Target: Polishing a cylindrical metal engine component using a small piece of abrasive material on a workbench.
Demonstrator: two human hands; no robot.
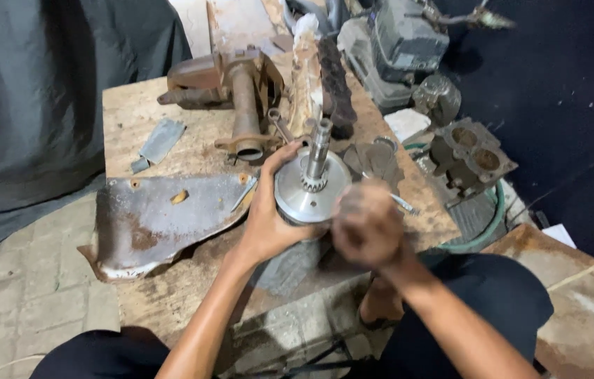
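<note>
A: Left hand (pixel 269 221) fingers wrap the rim of the round silver metal drum with a toothed steel shaft (pixel 309 188), clamped. Right hand (pixel 367 226) is blurred, closed around a thin metal tool (pixel 403 204), tip just right of the drum.

B: Where's the drum?

A: Near edge of the worn wooden bench (pixel 135 112), right of the rusty bent sheet-metal plate (pixel 163 217), near the rusty cast pipe bracket (pixel 244 105).

B: Axis?

A: Shaft points up and slightly far; long axis near-vertical.

B: Technique?

A: I'd keep the drum braced on the bench and the left grip firm, so the tool doesn't skid off.
</note>
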